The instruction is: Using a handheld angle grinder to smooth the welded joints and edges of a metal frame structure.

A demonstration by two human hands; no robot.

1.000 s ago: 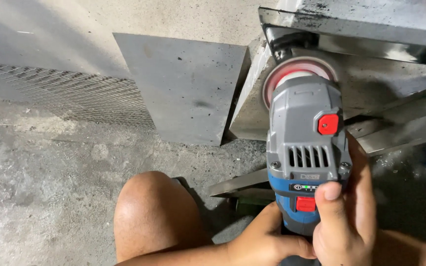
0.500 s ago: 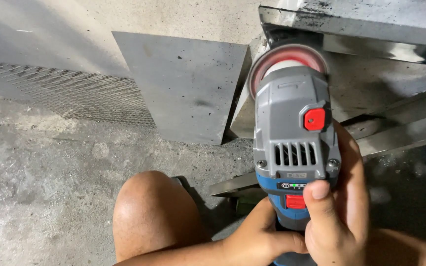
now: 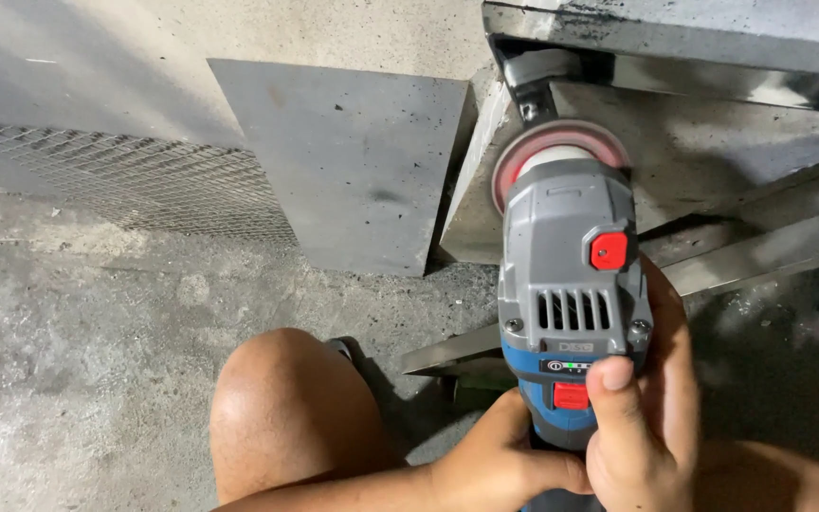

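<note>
Both hands grip a grey-and-blue angle grinder point(image 3: 569, 303): left hand point(image 3: 495, 465) at its base, right hand point(image 3: 642, 417) alongside. Red disc point(image 3: 552, 156) meets the steel plate point(image 3: 713, 152).

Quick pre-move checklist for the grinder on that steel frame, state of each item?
1. Two-hand hold: left hand on the rear handle, right hand along the grinder body. Ok.
2. Disc placement: against the metal plate of the frame. Ok.
3. Disc spinning: cannot tell.
4. Gloves: both hands bare. Not ok.
5. Leg cover: bare knee close to the tool. Not ok.
6. Disc guard: none visible from this angle; cannot tell.
</note>
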